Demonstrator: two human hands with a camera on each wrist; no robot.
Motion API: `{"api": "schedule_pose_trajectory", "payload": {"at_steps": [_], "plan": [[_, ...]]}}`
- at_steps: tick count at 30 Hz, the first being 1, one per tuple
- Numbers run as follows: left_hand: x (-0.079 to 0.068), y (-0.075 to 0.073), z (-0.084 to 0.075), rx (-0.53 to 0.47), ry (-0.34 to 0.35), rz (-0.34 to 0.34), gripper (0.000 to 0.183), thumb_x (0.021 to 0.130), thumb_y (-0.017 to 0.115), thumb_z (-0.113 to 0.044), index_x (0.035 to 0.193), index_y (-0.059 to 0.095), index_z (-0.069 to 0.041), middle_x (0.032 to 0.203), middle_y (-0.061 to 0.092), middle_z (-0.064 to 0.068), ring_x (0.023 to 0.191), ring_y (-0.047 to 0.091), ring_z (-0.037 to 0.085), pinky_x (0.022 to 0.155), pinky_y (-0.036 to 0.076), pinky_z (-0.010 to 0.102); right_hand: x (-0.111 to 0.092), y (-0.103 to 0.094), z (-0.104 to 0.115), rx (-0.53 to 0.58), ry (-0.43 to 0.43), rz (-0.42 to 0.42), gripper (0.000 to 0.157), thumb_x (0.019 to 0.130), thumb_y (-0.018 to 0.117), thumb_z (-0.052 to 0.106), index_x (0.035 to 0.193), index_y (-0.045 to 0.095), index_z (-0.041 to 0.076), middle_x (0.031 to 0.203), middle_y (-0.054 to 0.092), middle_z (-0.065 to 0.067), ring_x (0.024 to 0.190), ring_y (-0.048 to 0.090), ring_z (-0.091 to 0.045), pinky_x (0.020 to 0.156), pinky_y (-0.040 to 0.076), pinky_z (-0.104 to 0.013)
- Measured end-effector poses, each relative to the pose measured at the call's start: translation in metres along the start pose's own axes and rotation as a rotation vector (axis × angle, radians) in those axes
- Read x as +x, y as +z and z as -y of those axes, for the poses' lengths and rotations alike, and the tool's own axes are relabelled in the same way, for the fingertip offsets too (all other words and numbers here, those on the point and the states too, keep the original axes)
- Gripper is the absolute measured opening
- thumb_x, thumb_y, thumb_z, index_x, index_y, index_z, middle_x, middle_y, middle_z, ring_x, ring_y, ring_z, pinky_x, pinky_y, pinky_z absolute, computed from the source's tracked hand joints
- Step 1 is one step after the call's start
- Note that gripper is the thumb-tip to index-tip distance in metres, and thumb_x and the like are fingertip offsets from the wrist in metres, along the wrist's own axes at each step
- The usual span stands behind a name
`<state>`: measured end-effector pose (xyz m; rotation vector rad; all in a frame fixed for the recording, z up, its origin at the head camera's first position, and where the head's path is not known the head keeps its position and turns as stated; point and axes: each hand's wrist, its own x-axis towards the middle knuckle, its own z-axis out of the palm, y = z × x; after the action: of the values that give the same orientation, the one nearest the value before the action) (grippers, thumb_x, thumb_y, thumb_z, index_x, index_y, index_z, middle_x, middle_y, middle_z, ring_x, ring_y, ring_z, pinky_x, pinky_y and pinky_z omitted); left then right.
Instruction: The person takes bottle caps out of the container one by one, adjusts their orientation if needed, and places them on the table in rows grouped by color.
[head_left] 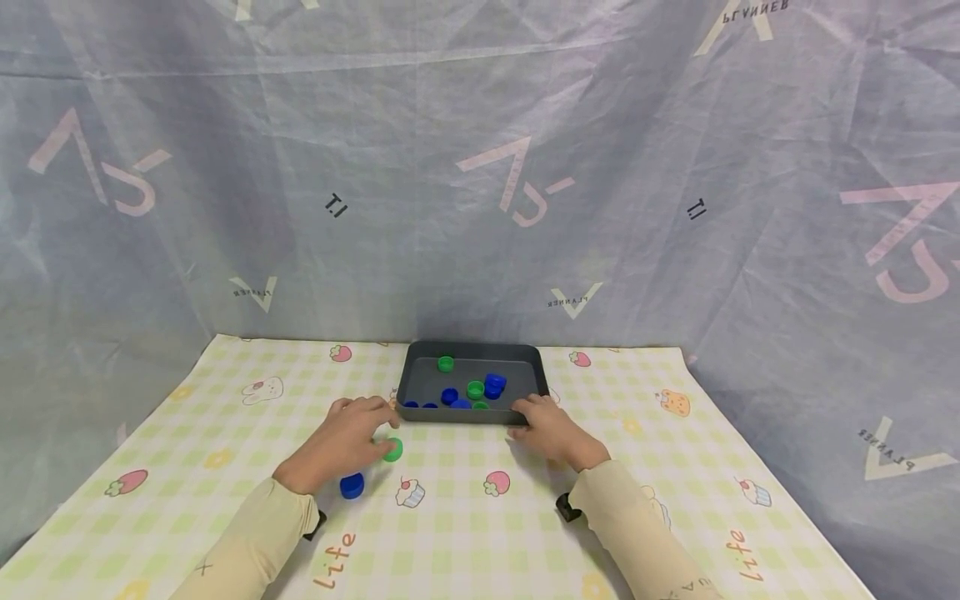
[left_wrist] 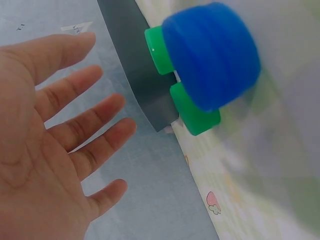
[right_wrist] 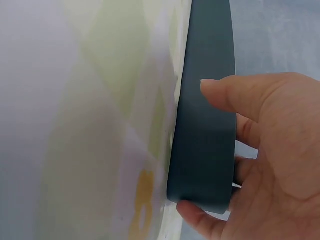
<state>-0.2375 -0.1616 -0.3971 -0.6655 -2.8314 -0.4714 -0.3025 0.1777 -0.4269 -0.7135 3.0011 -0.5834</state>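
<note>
My left hand [head_left: 348,437] hovers over the table left of the dark grey tray [head_left: 472,418], fingers spread, palm empty in the left wrist view. Close by its thumb lies a green bottle cap [head_left: 394,451], with a blue cap [head_left: 352,486] nearer me. The left wrist view has that blue cap [left_wrist: 212,57] large in front of two green caps, one upper [left_wrist: 157,50] and one lower [left_wrist: 192,112]. At the tray's near right corner, my right hand [head_left: 551,429] grips the wall [right_wrist: 207,125], thumb outside, other fingers over the rim and round the corner.
Inside the tray are several blue and green caps, among them a green one [head_left: 446,364] at the back and a blue one [head_left: 494,384]. A checked tablecloth [head_left: 465,533] covers the table. Behind it hangs a grey curtain [head_left: 420,167].
</note>
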Motion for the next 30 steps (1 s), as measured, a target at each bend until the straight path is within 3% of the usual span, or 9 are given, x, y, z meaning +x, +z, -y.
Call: {"api": "schedule_pose_trajectory", "payload": {"at_steps": [6,12,18,25,30], "plan": [[-0.002,-0.006,0.004,0.015,-0.002,-0.010,0.024,0.088,0.076,-0.029,0.109,0.071,-0.019,0.120,0.065,-0.001,0.116,0.059,0.026,0.104,0.029,0.059,0.001,0.001,-0.001,0.012,-0.017,-0.021,0.039,0.095,0.069,0.025,0.128,0.062,0.004,0.118,0.061,-0.008,0.110,0.058,-0.023,0.097,0.047,-0.042],[-0.004,-0.015,0.011,0.052,-0.032,-0.052,0.023,0.087,0.078,-0.028,0.107,0.071,-0.020,0.114,0.065,-0.003,0.113,0.060,0.025,0.102,0.031,0.057,0.002,0.000,-0.002,0.046,-0.020,-0.039,0.030,0.094,0.069,0.022,0.120,0.066,0.008,0.112,0.065,-0.005,0.106,0.061,-0.022,0.095,0.048,-0.042],[-0.002,-0.016,0.012,0.050,-0.042,-0.017,0.023,0.087,0.078,-0.028,0.108,0.071,-0.019,0.115,0.065,-0.001,0.113,0.059,0.027,0.103,0.030,0.059,0.003,0.000,-0.003,0.062,-0.008,-0.061,0.027,0.094,0.070,0.018,0.119,0.068,0.009,0.114,0.068,-0.004,0.110,0.062,-0.023,0.098,0.048,-0.044],[-0.003,-0.014,0.013,0.039,-0.045,-0.013,0.022,0.088,0.077,-0.029,0.108,0.071,-0.020,0.117,0.065,-0.002,0.115,0.059,0.026,0.104,0.029,0.057,0.004,-0.001,-0.004,0.126,0.008,-0.137,0.021,0.091,0.074,0.012,0.110,0.070,0.008,0.094,0.065,0.000,0.084,0.059,-0.015,0.080,0.051,-0.038],[-0.002,-0.013,0.013,0.040,-0.046,-0.007,0.022,0.088,0.076,-0.028,0.108,0.071,-0.020,0.118,0.065,-0.001,0.116,0.058,0.027,0.104,0.028,0.058,0.004,-0.004,-0.005,0.136,0.025,-0.176,0.022,0.089,0.076,0.011,0.109,0.070,0.007,0.091,0.065,0.000,0.081,0.058,-0.014,0.078,0.051,-0.037]]}}
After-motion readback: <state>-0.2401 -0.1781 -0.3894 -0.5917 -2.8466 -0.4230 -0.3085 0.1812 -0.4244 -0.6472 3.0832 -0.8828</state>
